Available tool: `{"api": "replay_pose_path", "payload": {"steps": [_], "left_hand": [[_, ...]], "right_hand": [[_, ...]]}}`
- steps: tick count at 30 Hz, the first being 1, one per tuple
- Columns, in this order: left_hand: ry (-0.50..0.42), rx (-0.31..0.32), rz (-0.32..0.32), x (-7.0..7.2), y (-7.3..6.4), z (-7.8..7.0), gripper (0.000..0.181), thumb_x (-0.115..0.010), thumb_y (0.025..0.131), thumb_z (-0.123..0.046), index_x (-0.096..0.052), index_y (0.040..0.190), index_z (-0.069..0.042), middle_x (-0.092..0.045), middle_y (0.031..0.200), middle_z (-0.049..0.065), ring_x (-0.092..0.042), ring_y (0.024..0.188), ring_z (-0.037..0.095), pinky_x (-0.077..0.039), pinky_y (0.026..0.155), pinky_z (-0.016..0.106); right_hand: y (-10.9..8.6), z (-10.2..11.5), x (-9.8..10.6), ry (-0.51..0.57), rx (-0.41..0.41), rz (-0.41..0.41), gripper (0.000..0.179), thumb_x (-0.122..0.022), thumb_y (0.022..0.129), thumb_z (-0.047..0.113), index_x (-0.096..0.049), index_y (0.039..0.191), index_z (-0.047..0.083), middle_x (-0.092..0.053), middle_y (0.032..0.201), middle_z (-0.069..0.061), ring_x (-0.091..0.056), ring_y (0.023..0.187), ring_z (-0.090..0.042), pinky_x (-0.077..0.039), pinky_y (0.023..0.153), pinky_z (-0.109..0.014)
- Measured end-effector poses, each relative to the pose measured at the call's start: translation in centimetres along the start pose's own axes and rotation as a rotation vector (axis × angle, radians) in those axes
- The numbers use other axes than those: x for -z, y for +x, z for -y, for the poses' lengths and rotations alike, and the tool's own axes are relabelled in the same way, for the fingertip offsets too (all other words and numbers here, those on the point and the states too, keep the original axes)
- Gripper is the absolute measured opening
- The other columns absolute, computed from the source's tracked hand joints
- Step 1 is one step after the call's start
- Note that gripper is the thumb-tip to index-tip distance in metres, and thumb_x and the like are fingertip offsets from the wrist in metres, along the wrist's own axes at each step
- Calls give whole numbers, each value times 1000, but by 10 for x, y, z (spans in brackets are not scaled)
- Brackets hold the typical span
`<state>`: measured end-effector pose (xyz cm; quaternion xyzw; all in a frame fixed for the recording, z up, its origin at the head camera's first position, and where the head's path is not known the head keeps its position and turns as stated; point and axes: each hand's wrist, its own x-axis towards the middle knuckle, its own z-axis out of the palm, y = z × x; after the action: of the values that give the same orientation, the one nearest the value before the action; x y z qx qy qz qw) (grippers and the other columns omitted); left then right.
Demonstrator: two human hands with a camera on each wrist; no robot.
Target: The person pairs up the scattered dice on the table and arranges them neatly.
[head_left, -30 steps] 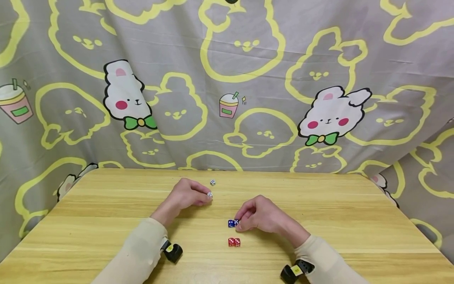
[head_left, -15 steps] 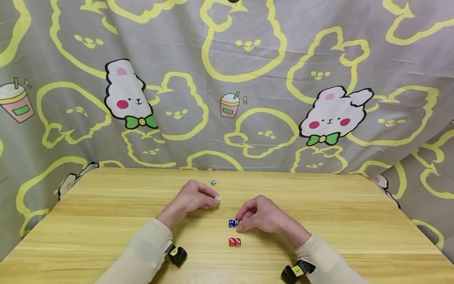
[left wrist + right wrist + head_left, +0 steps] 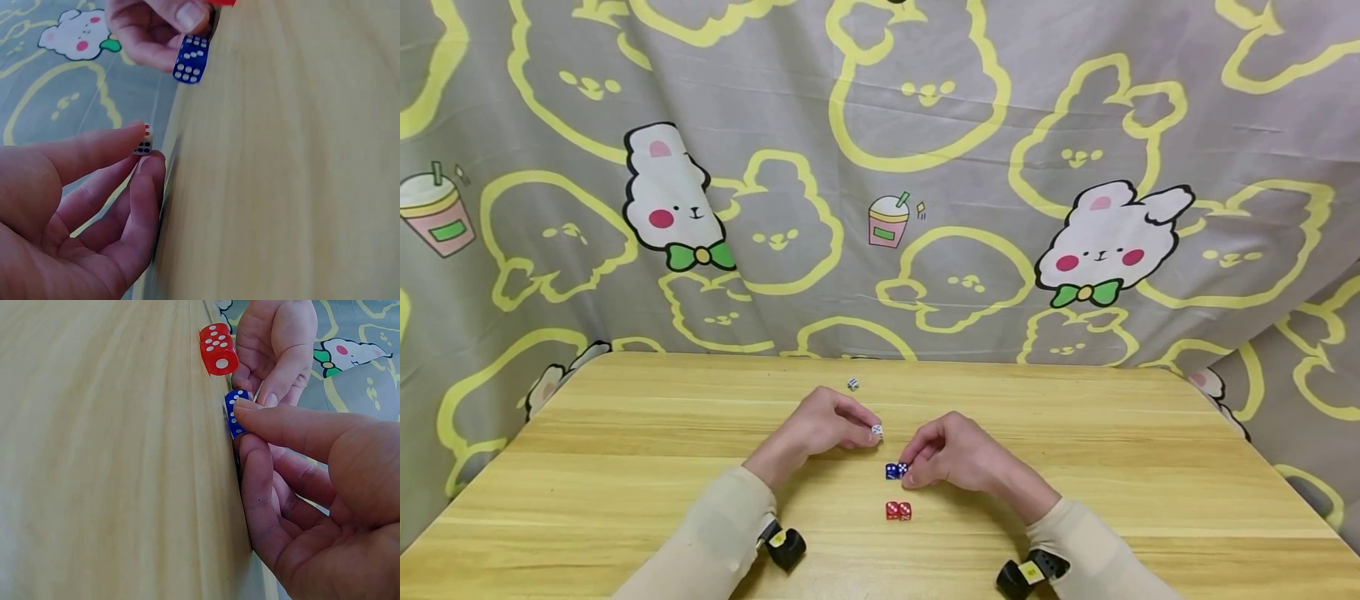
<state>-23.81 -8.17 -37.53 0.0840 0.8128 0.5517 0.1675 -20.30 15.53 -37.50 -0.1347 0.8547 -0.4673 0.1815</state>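
Note:
Between its thumb and fingers my left hand pinches a white die. In the left wrist view that white die shows red and black pips. My right hand pinches the right one of two blue dice, this blue die being side by side with another blue die. The right wrist view has the thumb on the blue dice, partly covering them. The held white die is a short way behind the blue pair, apart from it.
Two red dice sit side by side in front of the blue pair. Another white die lies near the back edge of the wooden table. Behind the table hangs a patterned grey curtain.
My left hand has moved right and slightly toward me with the white die, nearing the blue pair. The right hand stays at the blue dice; the red dice have not moved.

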Motion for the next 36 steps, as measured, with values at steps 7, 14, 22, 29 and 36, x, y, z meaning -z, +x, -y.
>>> {"api": "replay_pose_path", "payload": {"steps": [7,14,22,29,36], "left_hand": [[18,-24,-3,-8,-2,0,18,-89,84,-8,-83,100,-4,-82,91,6,-73,77,11,-63,73,28],[106,-46,-23,-15,0,0,14,-91,82,-10,-84,95,-10,-81,87,0,-66,74,11,-56,68,24],[205,-59,-42,-20,0,-1,10,-91,83,-14,-85,90,-14,-81,88,-3,-64,82,11,-51,72,23],[230,-50,-53,-23,-1,-3,10,-92,81,-14,-85,89,-14,-80,83,-3,-64,80,10,-49,70,23],[219,-44,-54,-23,-3,-3,12,-92,81,-13,-85,90,-13,-81,82,-1,-67,79,8,-51,72,22]], "right_hand": [[0,-1,0,3,1,2,17,-92,79,10,-81,91,8,-74,78,0,-62,74,-12,-46,65,-23],[1,-2,0,0,3,4,17,-92,79,10,-81,92,9,-74,78,0,-62,74,-12,-46,65,-23],[2,-2,1,4,4,4,17,-92,80,10,-81,92,9,-74,78,1,-62,73,-12,-46,64,-21],[2,-2,1,6,1,5,16,-92,80,11,-81,92,9,-74,77,1,-61,73,-12,-44,63,-21],[3,-2,0,6,-1,6,16,-92,80,11,-81,92,9,-75,78,1,-61,73,-11,-44,62,-21]]}}
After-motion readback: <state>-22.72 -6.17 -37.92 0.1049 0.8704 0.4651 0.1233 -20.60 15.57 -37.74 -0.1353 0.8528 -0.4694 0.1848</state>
